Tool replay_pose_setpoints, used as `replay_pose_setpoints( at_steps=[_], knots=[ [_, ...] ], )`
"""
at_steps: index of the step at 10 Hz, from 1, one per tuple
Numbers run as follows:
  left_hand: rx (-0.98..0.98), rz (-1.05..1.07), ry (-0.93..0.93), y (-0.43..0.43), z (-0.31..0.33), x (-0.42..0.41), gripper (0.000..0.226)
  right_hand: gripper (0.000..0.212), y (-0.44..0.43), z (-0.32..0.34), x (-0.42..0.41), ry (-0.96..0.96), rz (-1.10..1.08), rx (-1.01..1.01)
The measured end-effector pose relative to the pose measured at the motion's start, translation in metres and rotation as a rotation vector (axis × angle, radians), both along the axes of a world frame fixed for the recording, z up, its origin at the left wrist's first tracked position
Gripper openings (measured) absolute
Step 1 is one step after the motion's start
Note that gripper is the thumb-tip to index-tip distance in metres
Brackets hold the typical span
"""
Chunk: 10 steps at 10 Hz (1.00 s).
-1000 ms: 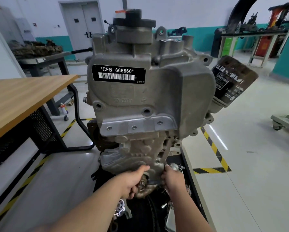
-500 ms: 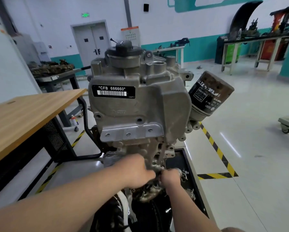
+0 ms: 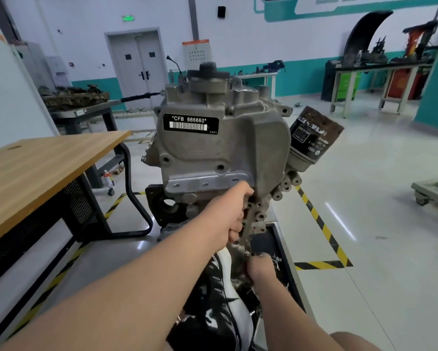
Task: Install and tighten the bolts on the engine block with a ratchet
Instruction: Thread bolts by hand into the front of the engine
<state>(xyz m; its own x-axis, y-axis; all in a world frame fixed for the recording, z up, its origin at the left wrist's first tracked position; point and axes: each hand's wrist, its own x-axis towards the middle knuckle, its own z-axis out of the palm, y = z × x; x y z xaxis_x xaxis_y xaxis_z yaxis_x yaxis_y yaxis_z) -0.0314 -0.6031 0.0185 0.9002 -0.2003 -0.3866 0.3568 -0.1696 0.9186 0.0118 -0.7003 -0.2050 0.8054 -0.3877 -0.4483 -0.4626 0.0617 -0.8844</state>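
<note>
Grey cast metal is presented at the centre of the view, where the engine block [image 3: 223, 153] is positioned upright. A black label [image 3: 190, 124] marked *CFB 666660* is fixed to its near face, and a dark oil filter [image 3: 314, 138] is carried on its right side, tilted upward and to the right.

The left hand [image 3: 225, 216] is placed against the lower right edge of the block, just beside a flange drilled with several holes. The thumb is laid upward on the casting and the fingers are curled, but whether anything is held in them cannot be told.

The right hand [image 3: 261, 268] is set lower and nearer, close under the block. Its fingers are blurred and turned away, so its grip cannot be told.

A wooden surface [image 3: 48, 168] is located to the left, apart from the block. Yellow-and-black floor tape [image 3: 321, 229] is laid on the floor to the right.
</note>
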Motion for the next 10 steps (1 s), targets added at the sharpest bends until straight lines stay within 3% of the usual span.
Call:
replay_pose_setpoints(
  at_steps=[1, 3, 4, 7, 10],
  knots=[
    [-0.137, -0.078, 0.086, -0.002, 0.0, 0.0, 0.03, 0.028, 0.002, -0.008, 0.0, -0.04, -0.066, 0.055],
    [-0.487, 0.013, 0.214, 0.001, -0.001, -0.002, 0.069, 0.028, 0.015, -0.019, 0.004, -0.06, -0.236, 0.229],
    [-0.588, 0.072, 0.295, 0.004, 0.005, -0.003, 0.073, 0.022, 0.015, -0.018, 0.003, -0.08, -0.208, 0.243],
    [-0.542, 0.15, 0.196, -0.001, 0.013, -0.014, 0.04, 0.026, 0.019, -0.008, -0.001, -0.053, -0.248, 0.22],
    [-0.556, 0.111, 0.155, 0.007, 0.008, -0.027, 0.041, 0.023, 0.022, -0.012, -0.001, -0.069, -0.256, 0.164]
  ],
)
